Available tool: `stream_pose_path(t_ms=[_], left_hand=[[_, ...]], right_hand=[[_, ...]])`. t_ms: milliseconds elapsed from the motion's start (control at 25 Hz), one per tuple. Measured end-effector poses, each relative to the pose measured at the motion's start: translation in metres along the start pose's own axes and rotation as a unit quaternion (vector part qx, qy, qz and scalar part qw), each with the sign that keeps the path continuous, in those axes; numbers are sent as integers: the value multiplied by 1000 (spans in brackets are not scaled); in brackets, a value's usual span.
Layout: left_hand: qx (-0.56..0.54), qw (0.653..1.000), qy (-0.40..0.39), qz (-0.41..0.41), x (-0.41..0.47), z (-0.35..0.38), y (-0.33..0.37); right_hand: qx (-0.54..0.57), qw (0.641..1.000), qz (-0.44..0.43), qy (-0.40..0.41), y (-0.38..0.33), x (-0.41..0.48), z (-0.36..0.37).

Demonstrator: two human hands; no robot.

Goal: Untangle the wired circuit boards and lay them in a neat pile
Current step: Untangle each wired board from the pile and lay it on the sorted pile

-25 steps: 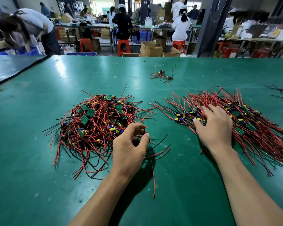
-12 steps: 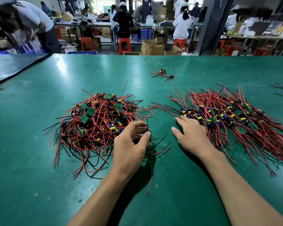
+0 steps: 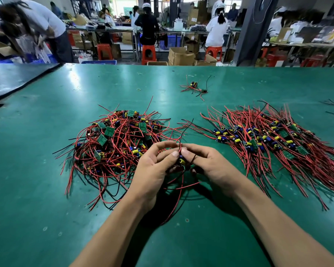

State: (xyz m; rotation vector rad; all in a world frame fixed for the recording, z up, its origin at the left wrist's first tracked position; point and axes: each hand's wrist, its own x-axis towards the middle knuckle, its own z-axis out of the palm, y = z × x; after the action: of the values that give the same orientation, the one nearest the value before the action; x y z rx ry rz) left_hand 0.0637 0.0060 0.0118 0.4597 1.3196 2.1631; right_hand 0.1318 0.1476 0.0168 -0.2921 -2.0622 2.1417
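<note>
Nearest me, over the green table (image 3: 46,209), my L hand (image 3: 152,170) and R hand (image 3: 214,166) meet, each pinching the same wired circuit board (image 3: 181,161) betw. thumb and curled fingers, its red and blk leads trailing down to the mat. Tangled heap (image 3: 116,143) sits just beyond L hand; neat pile (image 3: 274,141), wires roughly parallel, lies off to the R, apart from R hand. Farther back, a small stray cluster (image 3: 195,86) lies alone.

No legible text or labels.

Held board (image 3: 181,161) mostly hidden btwn fingers (image 3: 174,154), sorted pile (image 3: 268,139) cut off at right — bkgd workers (image 3: 39,20) blurred.
</note>
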Motion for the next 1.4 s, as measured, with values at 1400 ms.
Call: stream_pose_path(t_ms=[1400], left_hand=[[192, 980, 2, 44, -3, 4, -6]], right_hand=[[60, 996, 55, 23, -13, -9, 3]])
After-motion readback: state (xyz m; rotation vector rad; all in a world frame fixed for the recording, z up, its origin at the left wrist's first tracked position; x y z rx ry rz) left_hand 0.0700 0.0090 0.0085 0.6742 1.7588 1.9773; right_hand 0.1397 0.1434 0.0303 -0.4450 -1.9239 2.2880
